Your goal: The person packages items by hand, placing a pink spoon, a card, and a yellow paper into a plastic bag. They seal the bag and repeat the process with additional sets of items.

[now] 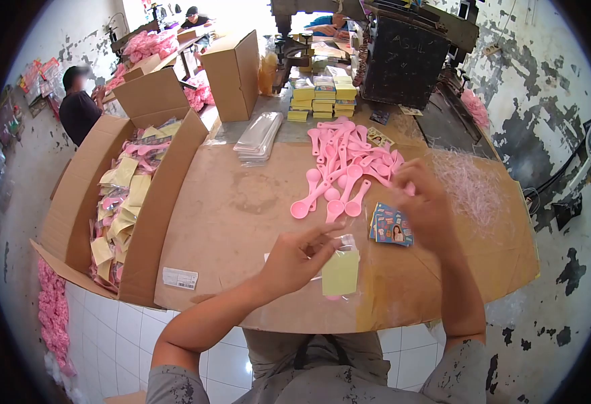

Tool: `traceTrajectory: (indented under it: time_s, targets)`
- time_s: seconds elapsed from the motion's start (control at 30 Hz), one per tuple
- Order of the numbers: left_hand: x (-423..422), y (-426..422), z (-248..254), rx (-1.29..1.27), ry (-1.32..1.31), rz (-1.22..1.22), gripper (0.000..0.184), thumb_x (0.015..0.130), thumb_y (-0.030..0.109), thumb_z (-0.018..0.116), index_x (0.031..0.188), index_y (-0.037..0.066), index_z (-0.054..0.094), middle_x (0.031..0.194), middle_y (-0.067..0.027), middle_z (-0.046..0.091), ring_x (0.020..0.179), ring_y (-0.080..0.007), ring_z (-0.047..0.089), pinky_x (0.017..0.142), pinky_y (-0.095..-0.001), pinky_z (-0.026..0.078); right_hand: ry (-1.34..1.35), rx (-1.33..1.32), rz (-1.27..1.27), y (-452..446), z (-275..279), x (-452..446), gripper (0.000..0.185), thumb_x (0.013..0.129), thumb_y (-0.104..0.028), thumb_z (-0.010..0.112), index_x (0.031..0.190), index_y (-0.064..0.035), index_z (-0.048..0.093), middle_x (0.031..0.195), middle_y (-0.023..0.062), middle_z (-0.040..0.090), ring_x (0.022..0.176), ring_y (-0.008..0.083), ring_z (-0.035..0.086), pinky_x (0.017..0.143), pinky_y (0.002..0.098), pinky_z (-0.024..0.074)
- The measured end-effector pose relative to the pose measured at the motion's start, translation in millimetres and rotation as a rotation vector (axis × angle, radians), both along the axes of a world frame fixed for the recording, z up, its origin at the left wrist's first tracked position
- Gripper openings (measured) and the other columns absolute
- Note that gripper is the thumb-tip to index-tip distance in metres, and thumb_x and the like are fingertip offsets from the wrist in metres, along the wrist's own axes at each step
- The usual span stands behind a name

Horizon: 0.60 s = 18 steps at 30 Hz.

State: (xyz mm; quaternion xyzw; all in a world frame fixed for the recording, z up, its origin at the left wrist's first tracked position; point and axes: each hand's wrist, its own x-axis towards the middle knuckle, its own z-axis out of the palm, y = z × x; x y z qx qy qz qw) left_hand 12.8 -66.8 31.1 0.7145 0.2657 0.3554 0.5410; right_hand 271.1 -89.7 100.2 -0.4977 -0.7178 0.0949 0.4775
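My left hand is closed, thumb and forefinger pinching the top edge of a small clear plastic bag. Inside the bag lies a pale yellow card, and a bit of pink shows below it. My right hand is raised over the right side of the table, its fingers curled and smeared by motion; a pink patch shows at the fingertips, but I cannot make out what it is. Just left of that hand sits a small stack of printed blue cards. Beyond both hands lies a heap of pink measuring spoons.
An open cardboard box filled with packed bags stands at left. Flat clear bags lie on the cardboard-covered table. Card stacks stand behind the spoons, near a dark machine. Shredded clear plastic lies right. Other people sit farther back.
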Motion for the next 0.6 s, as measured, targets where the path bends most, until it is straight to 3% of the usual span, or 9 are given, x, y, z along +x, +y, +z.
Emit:
traceTrajectory:
  time_s: [0.03, 0.1, 0.17, 0.27, 0.37, 0.47, 0.53, 0.6]
  targets:
    - [1, 3, -2, -0.095, -0.077, -0.003, 0.035, 0.102, 0.004, 0.064, 0.136, -0.003, 0.060, 0.105, -0.0133, 0.077, 0.095, -0.0125, 0.073, 0.084, -0.0274, 0.059, 0.297, -0.317, 0.080, -8, 5, 26, 0.007, 0.093, -0.010, 0.063, 0.095, -0.0040, 0.064, 0.089, 0.0024, 0.063, 0.086, 0.0117, 0.062, 0.074, 0.0292, 0.0484]
    - [1, 6, -5, -0.175, -0.130, 0.008, 0.036, 0.103, 0.005, 0.063, 0.138, -0.003, 0.059, 0.111, -0.0146, 0.076, 0.100, -0.0131, 0.072, 0.087, -0.0277, 0.059, 0.548, -0.618, 0.239, -31, 5, 113, 0.009, 0.097, -0.010, 0.060, 0.099, -0.0017, 0.063, 0.091, -0.0019, 0.063, 0.085, 0.0068, 0.061, 0.071, 0.0237, 0.0481]
    - [-1, 8, -5, -0.142, -0.084, 0.032, 0.036, 0.104, 0.006, 0.062, 0.139, -0.003, 0.058, 0.116, -0.0160, 0.074, 0.104, -0.0137, 0.071, 0.089, -0.0280, 0.058, 0.523, -0.653, 0.065, -37, -22, 194, 0.016, 0.093, -0.005, 0.061, 0.108, -0.0020, 0.064, 0.097, 0.0047, 0.066, 0.093, 0.0154, 0.063, 0.080, 0.0292, 0.0499]
    - [0, 7, -5, -0.204, -0.145, 0.011, 0.038, 0.104, 0.006, 0.062, 0.140, -0.005, 0.056, 0.116, -0.0167, 0.074, 0.104, -0.0149, 0.071, 0.090, -0.0280, 0.059, -0.438, -0.178, -0.764, -38, -99, 289, 0.036, 0.086, 0.003, 0.062, 0.122, -0.0025, 0.066, 0.106, 0.0145, 0.069, 0.104, 0.0282, 0.067, 0.093, 0.0376, 0.0527]
    - [3, 8, -6, -0.189, -0.186, 0.019, 0.036, 0.105, 0.006, 0.059, 0.139, -0.006, 0.055, 0.114, -0.0171, 0.074, 0.103, -0.0163, 0.072, 0.089, -0.0276, 0.059, -0.798, 0.149, -1.046, -45, -69, 219, 0.046, 0.084, 0.007, 0.060, 0.129, -0.0020, 0.064, 0.117, 0.0194, 0.068, 0.116, 0.0342, 0.064, 0.104, 0.0441, 0.0473]
    - [4, 14, -20, -0.129, -0.162, 0.045, 0.035, 0.106, 0.007, 0.058, 0.139, -0.005, 0.056, 0.112, -0.0174, 0.075, 0.101, -0.0171, 0.073, 0.086, -0.0283, 0.060, -0.470, 0.141, -0.805, -41, -32, 133, 0.038, 0.087, 0.003, 0.061, 0.123, -0.0055, 0.068, 0.123, 0.0177, 0.065, 0.120, 0.0364, 0.058, 0.108, 0.0443, 0.0419]
    - [6, 12, -14, -0.207, -0.180, 0.044, 0.035, 0.106, 0.008, 0.057, 0.138, -0.005, 0.056, 0.111, -0.0176, 0.075, 0.099, -0.0174, 0.073, 0.084, -0.0298, 0.061, -0.351, 0.155, -0.546, -31, -40, 96, 0.036, 0.086, 0.001, 0.063, 0.122, -0.0053, 0.068, 0.117, 0.0164, 0.068, 0.112, 0.0359, 0.062, 0.101, 0.0447, 0.0463]
    - [7, 12, -13, -0.240, -0.188, 0.046, 0.034, 0.107, 0.009, 0.058, 0.138, -0.005, 0.057, 0.110, -0.0177, 0.075, 0.099, -0.0177, 0.073, 0.083, -0.0309, 0.062, -0.261, 0.002, -0.170, -25, -39, 54, 0.031, 0.089, -0.004, 0.067, 0.120, -0.0051, 0.069, 0.105, 0.0110, 0.070, 0.101, 0.0286, 0.067, 0.090, 0.0416, 0.0514]
